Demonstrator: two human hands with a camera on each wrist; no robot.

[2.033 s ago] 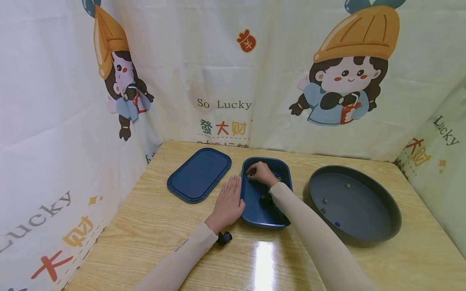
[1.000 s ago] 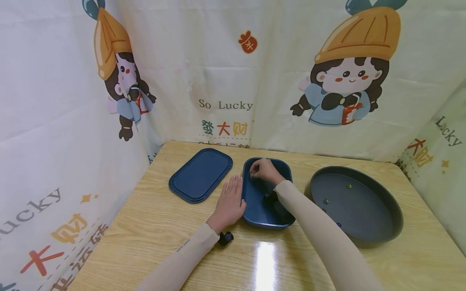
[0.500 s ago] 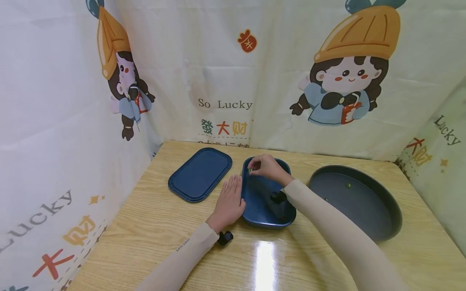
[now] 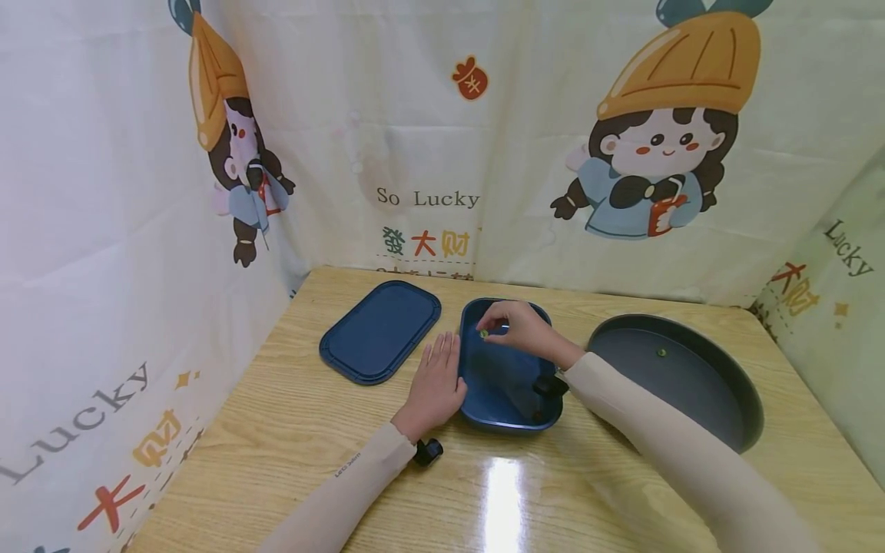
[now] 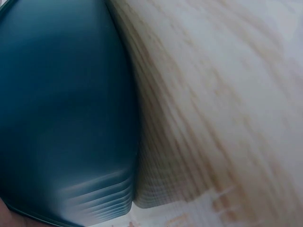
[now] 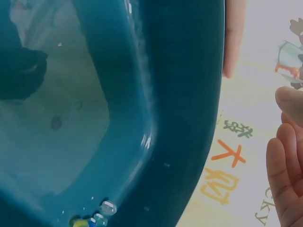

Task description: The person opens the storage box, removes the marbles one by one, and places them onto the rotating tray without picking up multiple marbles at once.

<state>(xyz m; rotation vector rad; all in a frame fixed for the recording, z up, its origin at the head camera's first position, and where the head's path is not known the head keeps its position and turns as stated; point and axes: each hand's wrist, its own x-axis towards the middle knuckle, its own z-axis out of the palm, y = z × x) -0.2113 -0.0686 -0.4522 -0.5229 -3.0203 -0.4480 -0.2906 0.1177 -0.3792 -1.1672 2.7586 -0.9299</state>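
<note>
The right hand (image 4: 523,330) keeps its grip in a narrow pinch around a small greenish marble (image 4: 484,335), over the blue tub (image 4: 510,425), where more marbles (image 6: 108,207) lie. The left hand (image 4: 431,390), fingers straight, grip holding nothing, rests along the tub's left side on the bench (image 4: 311,430).

Free air surrounds the right hand (image 4: 527,332) above its fingertips. Just left of them, the left hand (image 4: 430,390) obstructs the blue rectangular container's (image 4: 510,427) side; rightward, past bare wooden tabletop (image 4: 572,316), the round gray pan's (image 4: 712,384) wall rises.
</note>
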